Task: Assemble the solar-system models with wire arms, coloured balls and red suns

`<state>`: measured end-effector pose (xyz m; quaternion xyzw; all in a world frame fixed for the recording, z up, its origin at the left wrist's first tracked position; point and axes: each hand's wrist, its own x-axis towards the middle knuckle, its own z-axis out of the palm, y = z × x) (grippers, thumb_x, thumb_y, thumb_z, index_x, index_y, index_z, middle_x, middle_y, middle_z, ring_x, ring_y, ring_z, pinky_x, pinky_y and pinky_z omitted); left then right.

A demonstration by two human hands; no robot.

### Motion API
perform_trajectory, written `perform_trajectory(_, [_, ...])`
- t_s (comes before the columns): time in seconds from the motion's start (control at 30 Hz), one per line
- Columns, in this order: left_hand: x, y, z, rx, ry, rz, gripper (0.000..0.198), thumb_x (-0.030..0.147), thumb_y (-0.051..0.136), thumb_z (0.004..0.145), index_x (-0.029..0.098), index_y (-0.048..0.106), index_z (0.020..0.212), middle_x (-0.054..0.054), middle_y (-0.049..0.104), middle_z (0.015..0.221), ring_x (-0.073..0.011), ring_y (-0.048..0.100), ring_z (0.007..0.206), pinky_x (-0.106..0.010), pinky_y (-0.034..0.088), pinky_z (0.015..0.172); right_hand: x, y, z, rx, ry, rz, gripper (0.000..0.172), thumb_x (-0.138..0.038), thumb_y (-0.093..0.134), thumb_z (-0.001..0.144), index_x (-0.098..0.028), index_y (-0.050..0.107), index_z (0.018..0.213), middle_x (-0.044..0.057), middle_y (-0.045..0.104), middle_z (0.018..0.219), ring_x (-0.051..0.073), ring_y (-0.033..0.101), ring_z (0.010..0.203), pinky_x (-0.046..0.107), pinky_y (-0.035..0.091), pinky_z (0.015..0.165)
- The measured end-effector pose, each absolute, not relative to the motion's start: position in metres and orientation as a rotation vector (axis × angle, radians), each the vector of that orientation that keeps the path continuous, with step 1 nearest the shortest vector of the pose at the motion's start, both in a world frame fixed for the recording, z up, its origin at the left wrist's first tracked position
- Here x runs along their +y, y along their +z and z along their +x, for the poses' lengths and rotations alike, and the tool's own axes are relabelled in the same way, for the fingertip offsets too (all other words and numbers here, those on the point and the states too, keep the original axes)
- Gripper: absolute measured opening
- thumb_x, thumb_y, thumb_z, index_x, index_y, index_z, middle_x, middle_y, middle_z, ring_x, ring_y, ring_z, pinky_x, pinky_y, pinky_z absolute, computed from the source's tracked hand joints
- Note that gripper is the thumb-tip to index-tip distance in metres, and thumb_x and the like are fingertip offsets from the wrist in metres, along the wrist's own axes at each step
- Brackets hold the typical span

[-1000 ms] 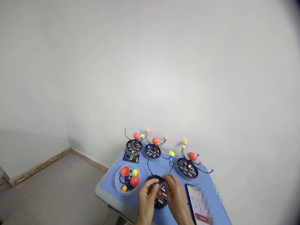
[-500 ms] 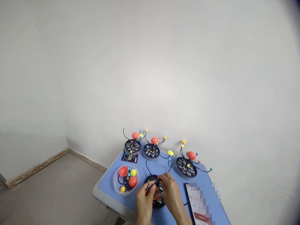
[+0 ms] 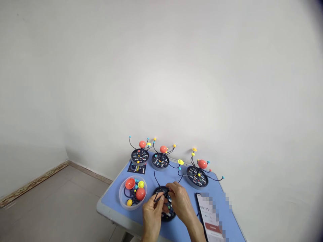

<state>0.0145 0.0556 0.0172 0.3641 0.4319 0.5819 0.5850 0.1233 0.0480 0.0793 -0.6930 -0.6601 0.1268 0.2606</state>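
Observation:
Both my hands work over a round black base [image 3: 165, 216] printed with small labels, near the front of the blue table. My left hand [image 3: 152, 212] is closed, its thumb and fingers pinching a thin curved black rod [image 3: 158, 197]. My right hand [image 3: 179, 199] is closed at the hub above the base, its fingertips gripping a black rod piece that they mostly hide. Other black rods [image 3: 157, 178] rise from the hub behind my fingers. To the left stands a clear plastic tub [image 3: 120, 198] holding red, yellow and blue balls, half-shells and black rods.
Three assembled planet models stand along the back: one at left [image 3: 140, 156], one in the middle [image 3: 160, 162], one at right [image 3: 196, 177]. A dark printed card [image 3: 136, 168] lies under the left one. A phone [image 3: 211, 218] showing a timer lies right of my hands. The wall borders the blue table [image 3: 114, 193].
The whole view has shifted slightly, so things sit a little further left and up. My hands stay closed at the hub with only small finger movement.

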Motion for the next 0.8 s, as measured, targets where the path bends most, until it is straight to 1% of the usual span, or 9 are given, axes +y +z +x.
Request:
perform_trajectory(0.1, [0.055,0.013,0.014,0.982,1.373,0.851,0.063,0.071,0.079,0.05,0.015,0.078,0.08,-0.005,0.072,0.058,-0.0198,0.065,0.047,-0.028,0.055,0.047,0.046,0.079,0.122,-1.78,0.335,-1.89,0.039,0.005,0.042,0.077,-0.016,0.071,0.092,0.006,0.068,0.088,0.016,0.064,0.08,0.021,0.04,0.068])
perform_trajectory(0.2, [0.056,0.009,0.014,0.946,1.388,0.847,0.062,0.071,0.079,0.051,0.016,0.079,0.08,-0.006,0.074,0.06,-0.0246,0.07,0.056,-0.032,0.06,0.055,0.044,0.079,0.12,-1.769,0.328,-1.921,0.038,0.003,0.043,0.078,-0.017,0.071,0.092,0.006,0.069,0.087,0.018,0.064,0.079,0.022,0.04,0.067])
perform_trajectory(0.27, [0.056,0.01,0.014,0.95,1.396,0.852,0.06,0.07,0.079,0.052,0.016,0.079,0.079,-0.007,0.074,0.06,-0.0263,0.072,0.058,-0.034,0.061,0.057,0.043,0.08,0.119,-1.771,0.326,-1.925,0.037,0.002,0.043,0.079,-0.018,0.072,0.091,0.006,0.07,0.088,0.017,0.065,0.08,0.022,0.04,0.068])
perform_trajectory(0.37, [0.056,0.015,0.012,0.969,1.399,0.877,0.055,0.066,0.08,0.054,0.017,0.078,0.078,-0.007,0.074,0.06,-0.0261,0.072,0.057,-0.033,0.061,0.056,0.043,0.084,0.119,-1.786,0.322,-1.916,0.036,0.0,0.044,0.082,-0.019,0.073,0.089,0.005,0.071,0.088,0.017,0.066,0.082,0.021,0.04,0.07])
perform_trajectory(0.47, [0.058,0.019,0.011,0.979,1.388,0.863,0.052,0.063,0.082,0.053,0.016,0.078,0.076,-0.007,0.074,0.061,-0.0251,0.071,0.054,-0.033,0.061,0.055,0.044,0.085,0.119,-1.794,0.306,-1.936,0.036,-0.001,0.044,0.083,-0.019,0.075,0.085,0.006,0.072,0.087,0.017,0.067,0.081,0.022,0.04,0.068])
perform_trajectory(0.57, [0.058,0.019,0.011,0.984,1.363,0.841,0.052,0.061,0.083,0.051,0.015,0.077,0.076,-0.006,0.074,0.062,-0.0243,0.069,0.052,-0.034,0.06,0.053,0.047,0.086,0.119,-1.796,0.284,-1.975,0.035,0.0,0.046,0.08,-0.019,0.075,0.085,0.006,0.074,0.088,0.018,0.067,0.083,0.023,0.038,0.066])
perform_trajectory(0.7, [0.059,0.015,0.009,0.961,1.351,0.855,0.05,0.057,0.082,0.055,0.014,0.076,0.079,-0.005,0.073,0.06,-0.0233,0.069,0.051,-0.032,0.058,0.052,0.049,0.086,0.116,-1.803,0.247,-2.019,0.034,0.0,0.048,0.077,-0.017,0.075,0.084,0.009,0.076,0.087,0.021,0.067,0.083,0.025,0.035,0.065])
perform_trajectory(0.8, [0.059,0.014,0.007,0.964,1.322,0.863,0.048,0.056,0.081,0.057,0.014,0.076,0.08,-0.006,0.073,0.062,-0.0222,0.068,0.05,-0.029,0.053,0.045,0.05,0.088,0.115,-1.812,0.243,-2.024,0.033,0.0,0.048,0.075,-0.017,0.075,0.081,0.01,0.077,0.085,0.02,0.067,0.082,0.025,0.035,0.065])
